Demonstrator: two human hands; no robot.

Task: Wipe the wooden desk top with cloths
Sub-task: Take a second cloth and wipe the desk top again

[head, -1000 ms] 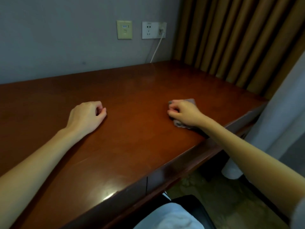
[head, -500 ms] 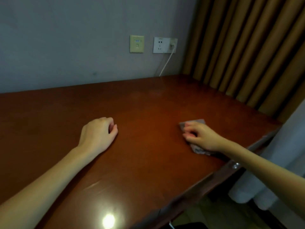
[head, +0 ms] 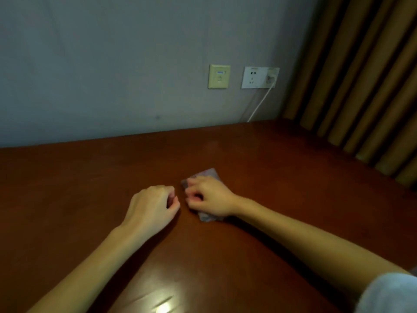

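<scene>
A dark red-brown wooden desk top (head: 282,177) fills the lower half of the head view. A small greyish-pink cloth (head: 208,173) lies on it near the middle. My right hand (head: 209,197) lies on top of the cloth with its fingers curled into it, and most of the cloth is hidden beneath the hand. My left hand (head: 153,206) rests on the wood just left of the cloth, a small gap away from the right hand. Its fingers are curled under and nothing shows in it.
A grey wall stands behind the desk with a beige plate (head: 218,76) and a white socket (head: 259,77). A white cable (head: 259,105) drops from the socket to the desk's back edge. Brown curtains (head: 361,86) hang along the right side.
My right hand has slid the cloth leftward across the desk, from near the right edge to beside my left hand. The left hand stays curled on the wood.
</scene>
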